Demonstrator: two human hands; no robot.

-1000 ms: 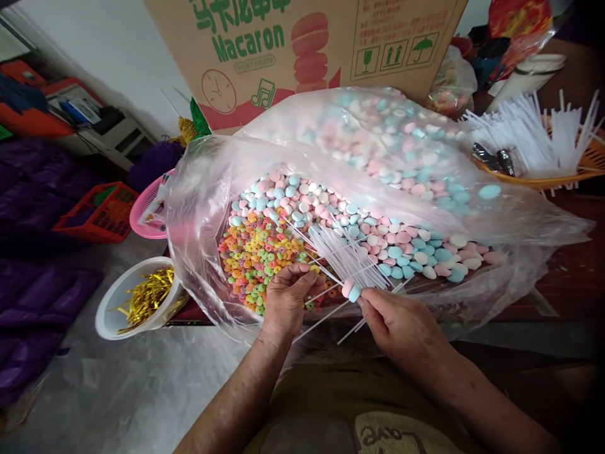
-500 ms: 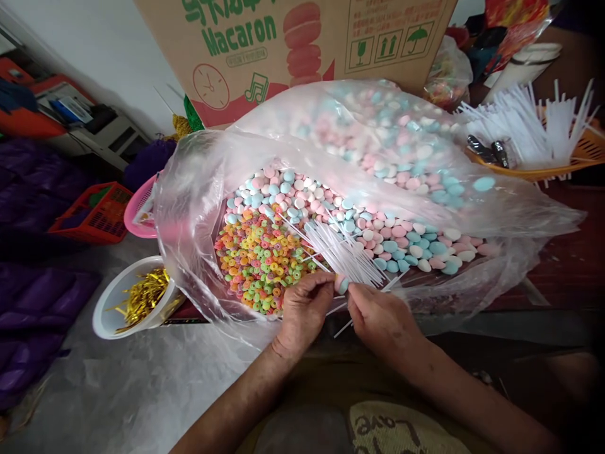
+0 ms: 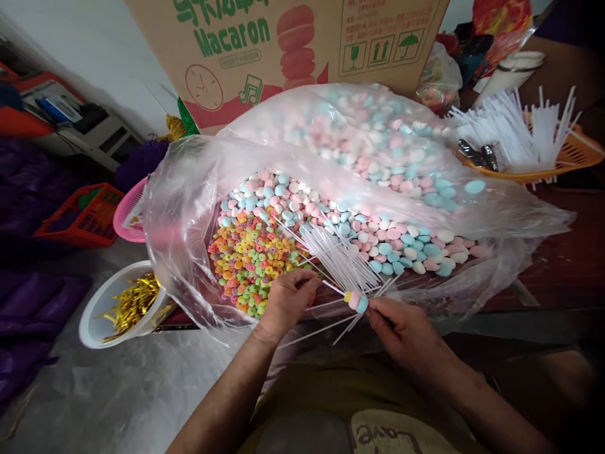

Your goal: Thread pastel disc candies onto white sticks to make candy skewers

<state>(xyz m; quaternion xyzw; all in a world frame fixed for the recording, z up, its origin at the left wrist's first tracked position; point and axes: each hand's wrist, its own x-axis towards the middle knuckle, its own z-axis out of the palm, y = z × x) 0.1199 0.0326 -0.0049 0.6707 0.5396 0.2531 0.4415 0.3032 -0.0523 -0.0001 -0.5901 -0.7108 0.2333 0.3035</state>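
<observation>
My left hand (image 3: 290, 304) is closed in a pinch, apparently on the left end of a thin white stick (image 3: 333, 287). At the stick's other end sit a yellow ring candy (image 3: 347, 296), a pink candy (image 3: 353, 300) and a pale blue candy (image 3: 362, 304). Right beside the blue one, my right hand (image 3: 404, 325) is closed, its fingertips at that end of the stick; what lies inside them is hidden. Beneath and around the hands are loose white sticks (image 3: 338, 258), multicoloured ring candies (image 3: 255, 258) and pink, white and blue button-shaped candies (image 3: 401, 249).
A clear plastic bag (image 3: 179, 183) spreads under and over the candies. Behind stands a cardboard box (image 3: 312, 50). To the right, an orange basket (image 3: 574, 151) carries more sticks; at left are a white bowl (image 3: 89, 321) with gold ties and a pink basket (image 3: 125, 217).
My hands have moved apart, the left one leftward and the right one rightward. Between them the stick and the yellow, pink and blue candies now show more fully.
</observation>
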